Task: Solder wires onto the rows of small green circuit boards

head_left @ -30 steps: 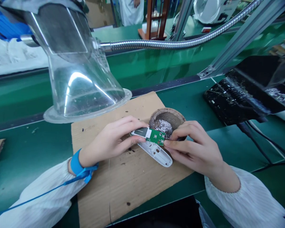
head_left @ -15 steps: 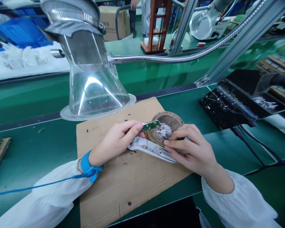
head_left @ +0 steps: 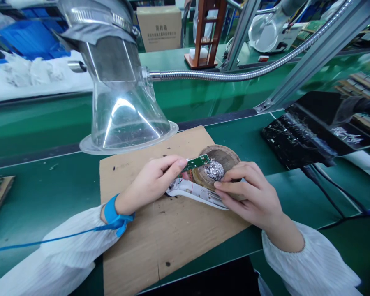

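Note:
My left hand (head_left: 151, 181) pinches one end of a narrow green circuit board (head_left: 196, 163), which stands tilted above a white plastic casing (head_left: 197, 198). Thin red wires (head_left: 191, 181) show below the board. My right hand (head_left: 246, 193) has its fingers on the far end of the casing, right next to a round brown holder (head_left: 225, 156) filled with silver metal wool (head_left: 214, 170). The casing lies on a cardboard sheet (head_left: 160, 246). My fingers hide part of the casing and holder.
A transparent fume hood (head_left: 126, 119) on a metal gooseneck hose (head_left: 203, 75) hangs just above the cardboard. A black tray with silvery debris (head_left: 299, 137) stands to the right on the green bench (head_left: 49, 197). A blue wrist strap (head_left: 114, 214) circles my left wrist.
The green board has gone from lying across the casing to tilting up from it, and red wires now show. The view has shifted slightly, and both hands sit closer together.

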`<state>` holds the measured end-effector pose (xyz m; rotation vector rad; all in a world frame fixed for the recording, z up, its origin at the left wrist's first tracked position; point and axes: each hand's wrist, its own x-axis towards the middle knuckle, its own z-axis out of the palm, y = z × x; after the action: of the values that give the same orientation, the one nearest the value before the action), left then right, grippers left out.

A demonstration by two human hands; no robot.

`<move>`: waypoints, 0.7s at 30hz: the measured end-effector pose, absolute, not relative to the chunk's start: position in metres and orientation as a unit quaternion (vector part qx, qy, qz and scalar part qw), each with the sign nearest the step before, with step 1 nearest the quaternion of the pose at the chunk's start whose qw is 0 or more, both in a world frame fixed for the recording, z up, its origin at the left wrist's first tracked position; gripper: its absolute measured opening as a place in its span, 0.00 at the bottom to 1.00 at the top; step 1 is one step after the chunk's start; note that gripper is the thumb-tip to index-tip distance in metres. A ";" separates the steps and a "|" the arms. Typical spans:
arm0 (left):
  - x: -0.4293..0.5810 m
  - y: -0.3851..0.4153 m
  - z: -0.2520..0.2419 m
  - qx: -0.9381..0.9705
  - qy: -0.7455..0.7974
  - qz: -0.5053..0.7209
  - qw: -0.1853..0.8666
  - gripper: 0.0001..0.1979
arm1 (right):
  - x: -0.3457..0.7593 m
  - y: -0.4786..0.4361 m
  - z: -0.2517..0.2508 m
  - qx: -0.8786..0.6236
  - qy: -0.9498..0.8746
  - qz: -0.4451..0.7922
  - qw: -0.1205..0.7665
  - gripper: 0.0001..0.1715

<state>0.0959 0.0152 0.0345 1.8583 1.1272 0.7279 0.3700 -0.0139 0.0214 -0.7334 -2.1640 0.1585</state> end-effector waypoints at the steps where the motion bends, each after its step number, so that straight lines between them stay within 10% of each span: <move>1: 0.096 0.015 0.035 0.739 0.448 0.289 0.412 0.26 | 0.370 -0.014 0.021 -0.293 -0.860 0.063 0.413 0.12; 21: 0.095 0.015 0.034 0.746 0.435 0.302 0.404 0.23 | 0.370 -0.015 0.022 -0.293 -0.861 0.066 0.410 0.13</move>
<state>0.0951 0.0155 0.0345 1.8823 1.0977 0.7632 0.3701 -0.0146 0.0222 -0.7378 -2.1678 0.1662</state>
